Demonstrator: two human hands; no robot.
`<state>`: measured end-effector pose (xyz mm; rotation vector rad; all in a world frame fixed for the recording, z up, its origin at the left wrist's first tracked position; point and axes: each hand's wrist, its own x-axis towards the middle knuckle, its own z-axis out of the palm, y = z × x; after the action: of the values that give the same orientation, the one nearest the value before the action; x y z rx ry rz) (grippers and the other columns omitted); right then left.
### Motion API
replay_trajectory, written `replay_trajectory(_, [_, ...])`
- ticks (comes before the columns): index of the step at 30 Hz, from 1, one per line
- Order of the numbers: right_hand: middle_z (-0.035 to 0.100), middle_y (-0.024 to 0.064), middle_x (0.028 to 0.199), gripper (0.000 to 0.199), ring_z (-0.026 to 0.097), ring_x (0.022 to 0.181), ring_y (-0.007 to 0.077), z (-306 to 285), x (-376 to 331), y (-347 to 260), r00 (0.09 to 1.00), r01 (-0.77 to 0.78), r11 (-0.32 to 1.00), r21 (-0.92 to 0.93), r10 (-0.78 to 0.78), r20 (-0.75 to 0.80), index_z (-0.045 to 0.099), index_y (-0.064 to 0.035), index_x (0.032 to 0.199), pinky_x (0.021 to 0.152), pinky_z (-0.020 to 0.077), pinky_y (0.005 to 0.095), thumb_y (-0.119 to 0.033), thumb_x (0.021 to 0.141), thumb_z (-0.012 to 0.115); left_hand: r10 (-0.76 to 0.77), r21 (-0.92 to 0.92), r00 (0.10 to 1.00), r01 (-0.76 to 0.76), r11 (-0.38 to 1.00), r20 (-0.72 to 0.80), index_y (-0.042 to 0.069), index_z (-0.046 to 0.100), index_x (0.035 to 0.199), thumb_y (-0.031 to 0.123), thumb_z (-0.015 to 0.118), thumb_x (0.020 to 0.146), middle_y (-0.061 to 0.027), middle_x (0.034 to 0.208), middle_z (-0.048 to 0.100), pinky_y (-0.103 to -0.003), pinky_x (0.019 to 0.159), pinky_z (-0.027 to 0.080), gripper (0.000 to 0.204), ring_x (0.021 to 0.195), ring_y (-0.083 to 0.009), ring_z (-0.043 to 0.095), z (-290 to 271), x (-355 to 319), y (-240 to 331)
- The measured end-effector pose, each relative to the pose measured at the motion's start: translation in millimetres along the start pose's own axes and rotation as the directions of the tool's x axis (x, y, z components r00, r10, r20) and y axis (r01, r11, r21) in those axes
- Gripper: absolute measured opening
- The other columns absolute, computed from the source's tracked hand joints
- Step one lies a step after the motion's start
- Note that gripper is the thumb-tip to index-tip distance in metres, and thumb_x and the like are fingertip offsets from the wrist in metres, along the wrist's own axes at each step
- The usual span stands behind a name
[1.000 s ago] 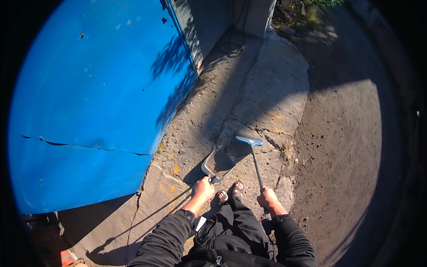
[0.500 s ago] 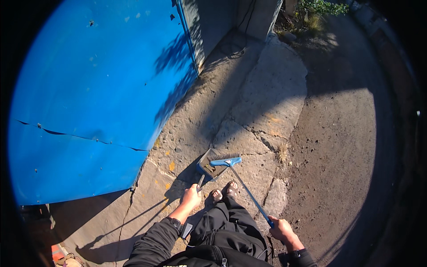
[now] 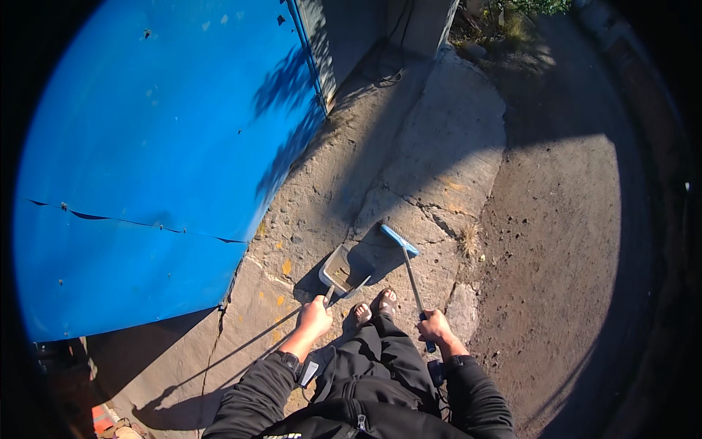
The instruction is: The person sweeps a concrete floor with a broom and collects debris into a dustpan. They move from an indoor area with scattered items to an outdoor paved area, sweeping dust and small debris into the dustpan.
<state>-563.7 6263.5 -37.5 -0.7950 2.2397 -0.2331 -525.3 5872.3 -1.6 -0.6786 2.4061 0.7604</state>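
Observation:
My left hand (image 3: pixel 314 317) is closed round the handle of a grey dustpan (image 3: pixel 339 265). Some dirt and a few yellowish bits lie in its pan, in front of my feet. In my right hand (image 3: pixel 436 327) is the dark grip of a broom (image 3: pixel 399 240), its stick slanting up and left to a blue head. That head is to the right of the dustpan, apart from it, over the cracked concrete. Its bristles are mostly hidden from this side.
A big blue metal wall (image 3: pixel 161 161) fills the left. Cracked concrete (image 3: pixel 417 183) slopes between it and a dirt road (image 3: pixel 556 241) on the right. A dry grass tuft (image 3: pixel 469 239) grows at the concrete's edge. A cable (image 3: pixel 391 77) lies by the far grey wall.
The broom head has swung off the dustpan to the right and turned aslant. My right hand has come up and inward. The dustpan has shifted slightly and its inside now shows.

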Motion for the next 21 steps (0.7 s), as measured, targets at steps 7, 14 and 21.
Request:
replay_trajectory(7, [0.073, 0.0206, 0.078, 0.027, 0.077, 0.072, 0.0308, -26, -51, -51, 0.888, -0.459, 0.744, 0.485, 0.369, 0.275, 0.068, 0.0026, 0.105, 0.066, 0.0609, 0.0434, -0.011, 0.082, 0.065, -0.052, -0.061, 0.999, 0.052, 0.997, 0.012, 0.011, 0.067, 0.12, 0.022, 0.073, 0.092, -0.0234, 0.107, 0.075, -0.05, 0.091, 0.057, 0.031, 0.105, -0.0435, 0.072, -4, 0, 2])
replay_trajectory(14, [0.075, 0.0197, 0.085, 0.048, 0.075, 0.079, 0.0354, -68, -146, -53, 0.858, -0.494, 0.729, 0.474, 0.321, 0.4, 0.069, -0.0104, 0.129, 0.073, 0.0597, 0.0446, -0.017, 0.081, 0.07, -0.025, -0.216, 0.998, 0.014, 0.976, -0.05, 0.005, 0.066, 0.114, 0.016, 0.073, 0.092, -0.0228, 0.105, 0.074, -0.047, 0.089, 0.058, 0.025, 0.105, -0.0408, 0.072, -5, -13, -36])
replay_trajectory(21, [0.072, 0.0271, 0.09, 0.062, 0.073, 0.087, 0.0441, -77, -184, -34, 0.892, -0.45, 0.83, 0.33, 0.398, 0.215, 0.065, -0.0129, 0.141, 0.076, 0.0576, 0.0491, -0.019, 0.079, 0.069, 0.057, -0.539, 0.974, -0.171, 0.825, -0.22, 0.002, 0.066, 0.116, 0.007, 0.074, 0.094, -0.0103, 0.093, 0.072, -0.035, 0.08, 0.057, 0.025, 0.085, -0.0191, 0.07, 46, -27, -89])
